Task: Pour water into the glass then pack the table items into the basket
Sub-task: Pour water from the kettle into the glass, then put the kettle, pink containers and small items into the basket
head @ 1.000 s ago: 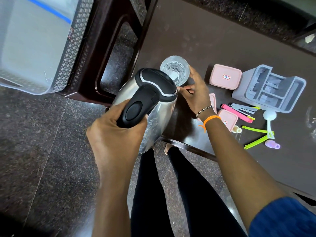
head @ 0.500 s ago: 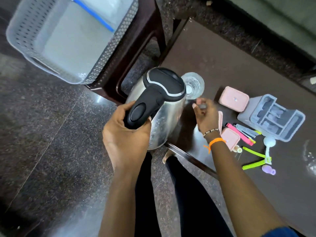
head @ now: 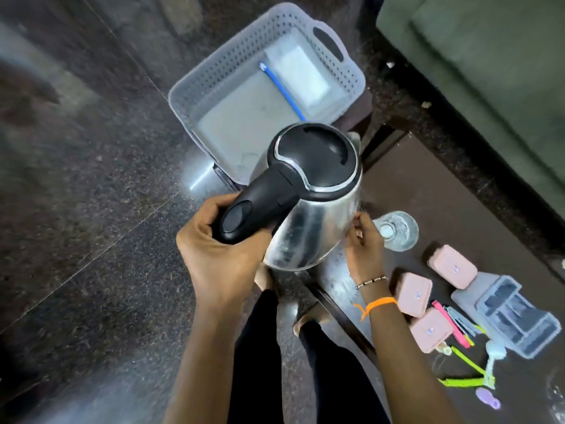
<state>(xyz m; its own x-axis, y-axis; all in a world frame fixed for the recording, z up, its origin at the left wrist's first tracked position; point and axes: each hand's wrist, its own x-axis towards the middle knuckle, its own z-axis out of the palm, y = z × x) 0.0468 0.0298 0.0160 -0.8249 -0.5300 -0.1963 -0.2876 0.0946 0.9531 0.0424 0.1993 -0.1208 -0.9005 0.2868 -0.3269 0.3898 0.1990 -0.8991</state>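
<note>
The steel kettle hangs in the air at the centre of the view, lid shut, its spout pointing toward 12 o'clock over the near edge of the basket. The left hand holds it from 8 o'clock, fingers clamped around the black handle. At 3 o'clock of the kettle the right hand rests its spread fingertips against the steel wall, gripping nothing. Just beyond that hand, further toward 3 o'clock, the glass stands upright on the dark table; how much water it holds is hard to tell. From 4 to 5 o'clock lie three pink boxes, a grey compartment tray, a pink clip, green clips, a white spoon and a small purple piece. At 12 o'clock the pale perforated basket sits on a dark stool, with a blue stick and a white sheet inside.
</note>
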